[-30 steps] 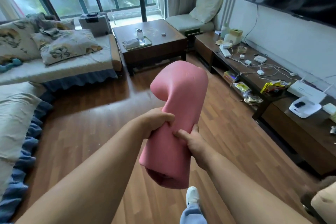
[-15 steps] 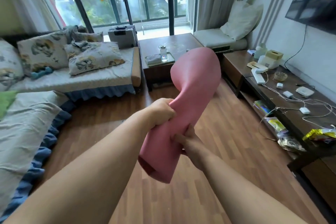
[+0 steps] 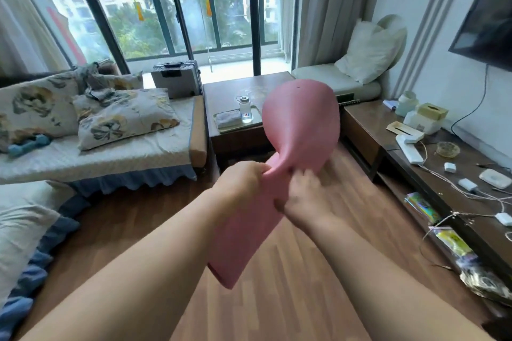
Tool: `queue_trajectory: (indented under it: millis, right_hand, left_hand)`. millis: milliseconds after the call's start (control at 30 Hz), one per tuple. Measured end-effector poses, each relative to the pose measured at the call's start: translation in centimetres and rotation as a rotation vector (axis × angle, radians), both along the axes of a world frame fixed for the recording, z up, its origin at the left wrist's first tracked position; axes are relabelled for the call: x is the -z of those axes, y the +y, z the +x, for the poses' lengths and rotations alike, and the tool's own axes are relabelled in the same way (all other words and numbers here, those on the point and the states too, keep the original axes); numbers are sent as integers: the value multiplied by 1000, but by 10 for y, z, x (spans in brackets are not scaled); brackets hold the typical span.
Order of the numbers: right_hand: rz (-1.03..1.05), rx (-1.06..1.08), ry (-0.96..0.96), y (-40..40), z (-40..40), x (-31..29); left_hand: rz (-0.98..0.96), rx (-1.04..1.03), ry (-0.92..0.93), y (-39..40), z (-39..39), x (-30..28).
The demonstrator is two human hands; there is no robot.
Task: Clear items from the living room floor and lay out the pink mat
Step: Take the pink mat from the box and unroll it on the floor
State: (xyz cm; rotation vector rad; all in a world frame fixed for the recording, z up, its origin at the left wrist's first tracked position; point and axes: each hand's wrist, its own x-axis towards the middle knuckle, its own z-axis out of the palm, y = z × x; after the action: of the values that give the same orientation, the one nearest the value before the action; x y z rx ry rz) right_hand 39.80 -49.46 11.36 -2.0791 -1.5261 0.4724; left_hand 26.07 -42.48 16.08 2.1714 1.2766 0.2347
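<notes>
A rolled pink mat (image 3: 302,124) hangs in the air in front of me, pinched at its middle, its far end flared wide and its near end pointing down at the wooden floor (image 3: 291,285). My left hand (image 3: 243,178) is clenched on the mat's pinched middle from the left. My right hand (image 3: 302,201) is blurred, its palm turned up and fingers spread, touching the mat's right side just below the pinch; whether it grips the mat I cannot tell.
A sofa bed (image 3: 105,152) with floral pillows and a blue dumbbell (image 3: 27,145) runs along the left. A dark coffee table (image 3: 235,108) with a bottle stands ahead. A low TV cabinet (image 3: 432,174) with cables lines the right wall.
The view has tilted up toward the window. The mat has risen and its far end has flared wider. My right hand has loosened from a closed grip to spread fingers.
</notes>
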Motion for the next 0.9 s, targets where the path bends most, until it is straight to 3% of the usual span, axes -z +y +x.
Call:
queue_trajectory:
  millis: [33, 100, 167, 267, 467, 533, 600, 667, 767, 900]
  right_hand:
    - [92, 52, -349, 25, 13, -12]
    - [131, -30, -692, 73, 36, -30]
    - [26, -207, -806, 115, 52, -26]
    - [-167, -319, -830, 157, 65, -1]
    - [-180, -337, -827, 202, 81, 52]
    - [-81, -382, -829, 210, 87, 65]
    - [83, -413, -820, 218, 93, 73]
    - [168, -489, -760, 224, 102, 82]
    - [242, -605, -717, 226, 111, 103]
    - [281, -689, -670, 227, 129, 127]
  left_hand:
    - [2, -6, 23, 13, 1, 4]
    - [166, 79, 130, 41, 7, 17]
    - [432, 181, 218, 70, 14, 35]
    - [448, 158, 232, 112, 23, 62]
    - [220, 90, 282, 164, 27, 112]
    - [-49, 97, 285, 181, 30, 118]
    - [-537, -57, 134, 200, 37, 119]
    - [-795, -226, 16, 217, 46, 129]
    - [-700, -235, 101, 229, 61, 155]
    - [-850, -289, 142, 225, 88, 188]
